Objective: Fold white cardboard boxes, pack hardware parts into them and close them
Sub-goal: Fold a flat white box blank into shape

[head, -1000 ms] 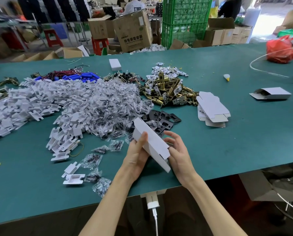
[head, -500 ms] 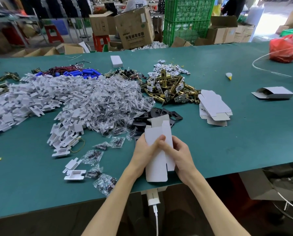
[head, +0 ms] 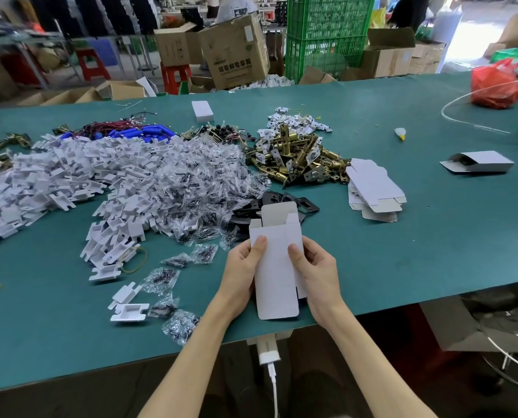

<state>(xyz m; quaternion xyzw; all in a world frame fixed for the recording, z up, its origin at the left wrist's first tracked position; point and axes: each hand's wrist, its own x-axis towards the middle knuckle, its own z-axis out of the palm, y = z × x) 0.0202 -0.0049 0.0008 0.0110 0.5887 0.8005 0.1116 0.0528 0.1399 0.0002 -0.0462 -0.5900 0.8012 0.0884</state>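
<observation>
Box [head: 277,276] is being held over the near edge of the table [head: 417,260], its far-end flaps standing open. Left hand [head: 241,273] is clamping the left edge, thumb lying on the front panel. Right hand [head: 319,274] is clamping the right edge likewise. Black plates [head: 301,205] are lying just behind the box. Bagged screws [head: 197,182] are lying to the left. Latches [head: 300,158] and flat blanks [head: 373,188] are lying farther back.

Teal-green flat table [head: 432,251] in front of me. Far right on it, crumpled red plastic bag [head: 497,86]. Beyond the far edge: stacked green plastic crates [head: 327,34], brown cardboard cartons [head: 236,52], red plastic stool [head: 174,76]. White charger plug [head: 268,351] hangs under near edge.
</observation>
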